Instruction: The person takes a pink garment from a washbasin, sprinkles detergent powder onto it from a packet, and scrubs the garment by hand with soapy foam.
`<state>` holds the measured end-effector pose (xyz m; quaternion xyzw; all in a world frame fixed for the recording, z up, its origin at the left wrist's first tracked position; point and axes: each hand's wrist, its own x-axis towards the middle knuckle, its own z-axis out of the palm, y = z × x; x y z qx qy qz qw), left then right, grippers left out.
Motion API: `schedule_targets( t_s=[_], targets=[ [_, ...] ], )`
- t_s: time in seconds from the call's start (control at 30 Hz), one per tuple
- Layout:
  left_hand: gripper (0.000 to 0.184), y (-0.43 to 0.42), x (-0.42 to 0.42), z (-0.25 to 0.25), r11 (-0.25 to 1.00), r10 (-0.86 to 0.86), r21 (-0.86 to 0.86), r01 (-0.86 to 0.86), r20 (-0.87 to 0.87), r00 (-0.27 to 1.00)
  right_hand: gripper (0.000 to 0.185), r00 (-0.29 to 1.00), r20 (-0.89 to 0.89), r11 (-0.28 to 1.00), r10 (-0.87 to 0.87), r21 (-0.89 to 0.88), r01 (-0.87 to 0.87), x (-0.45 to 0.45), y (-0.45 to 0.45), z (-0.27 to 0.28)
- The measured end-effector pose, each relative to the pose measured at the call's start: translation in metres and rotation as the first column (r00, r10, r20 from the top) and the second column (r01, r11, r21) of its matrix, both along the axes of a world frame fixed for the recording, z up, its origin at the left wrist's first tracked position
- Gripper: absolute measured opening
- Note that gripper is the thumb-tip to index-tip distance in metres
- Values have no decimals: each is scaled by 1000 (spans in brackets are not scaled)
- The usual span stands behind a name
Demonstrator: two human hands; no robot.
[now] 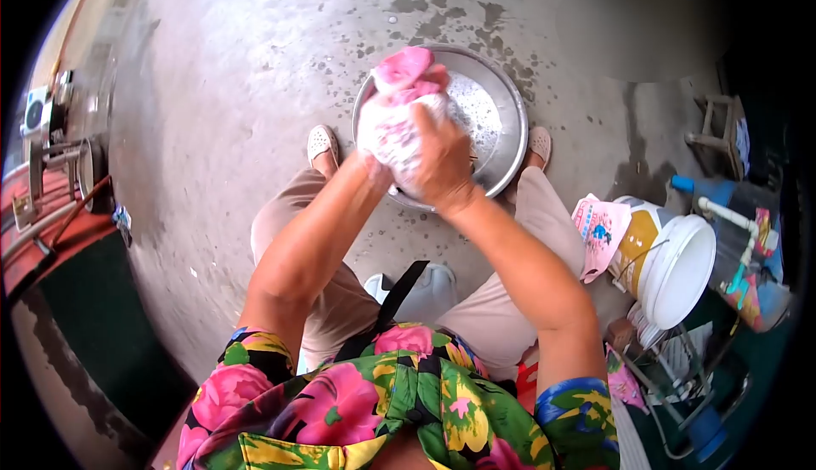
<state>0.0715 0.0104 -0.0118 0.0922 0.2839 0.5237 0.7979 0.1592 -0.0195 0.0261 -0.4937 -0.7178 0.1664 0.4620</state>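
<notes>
Over a round metal basin point(512, 96) on the floor, my two hands hold a bunched pink-and-white patterned cloth point(393, 130). My right hand point(442, 157) is closed on the cloth's right side, its thumb and fingers pressing into the folds. On the lower left, my left hand point(376, 167) grips the same cloth, which hides most of its fingers. The cloth's pink end sticks up toward the basin's far rim, and some of it is blurred by motion. Inside the basin, whitish suds or liquid show on the bottom.
Wet patches mark the concrete floor point(463, 15) beyond the basin. To my right are a white bucket point(688, 270) on its side, a pink printed cloth point(602, 236), a wooden stool point(718, 137) and pipes point(731, 215). A pale low seat point(425, 294) is between my legs.
</notes>
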Motion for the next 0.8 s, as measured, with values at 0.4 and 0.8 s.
schedule_targets(
  t_s=[0.4, 0.8],
  targets=[
    [20, -23, -1, -17, 989, -2, -147, 11, 62, 998, 24, 997, 67, 973, 43, -229, -27, 15, 11, -22],
    [36, 0, -58, 48, 982, 22, -187, -32, -55, 998, 18, 129, -794, 664, -595, -575, -477, 117, 55, -30]
  ],
)
